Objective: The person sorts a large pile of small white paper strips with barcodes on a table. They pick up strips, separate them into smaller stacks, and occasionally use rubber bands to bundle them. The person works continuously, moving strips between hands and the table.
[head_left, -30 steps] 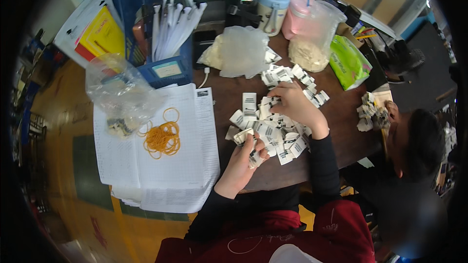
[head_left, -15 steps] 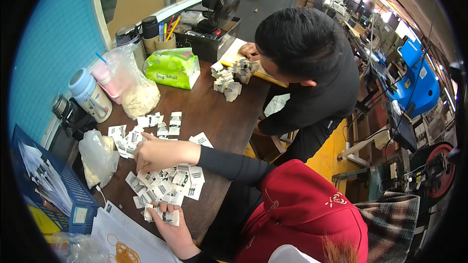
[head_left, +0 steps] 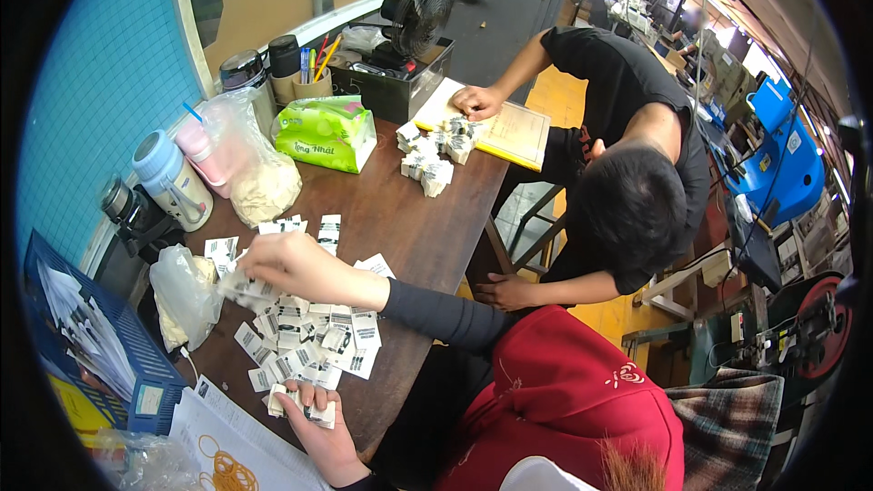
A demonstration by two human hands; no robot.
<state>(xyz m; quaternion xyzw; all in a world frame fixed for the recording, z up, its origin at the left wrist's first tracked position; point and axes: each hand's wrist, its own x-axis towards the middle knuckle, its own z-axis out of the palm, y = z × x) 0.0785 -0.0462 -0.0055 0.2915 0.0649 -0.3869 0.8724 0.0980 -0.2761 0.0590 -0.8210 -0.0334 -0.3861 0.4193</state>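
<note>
Several small white paper tags (head_left: 314, 341) with black print lie spread over the near part of the brown table (head_left: 427, 236). My right hand (head_left: 291, 264) reaches left across them in a dark sleeve, its fingers closed on a few tags (head_left: 238, 289) at the spread's far left. At the table's near edge, my left hand (head_left: 314, 423) holds a small stack of tags (head_left: 300, 409) between thumb and fingers.
A person in a black shirt (head_left: 627, 182) bends over the table's far right end, one hand on a yellow pad (head_left: 509, 132) beside another tag pile (head_left: 432, 159). A green tissue pack (head_left: 326, 132), plastic bags (head_left: 259, 177), bottles (head_left: 173, 182), a fan (head_left: 414, 14), a blue basket (head_left: 86, 345) and rubber bands (head_left: 227, 471) surround the tags.
The view has swung to the right, bringing the other person and the table's far end into sight. My right hand stays reaching left over the tags; my left hand still holds its stack.
</note>
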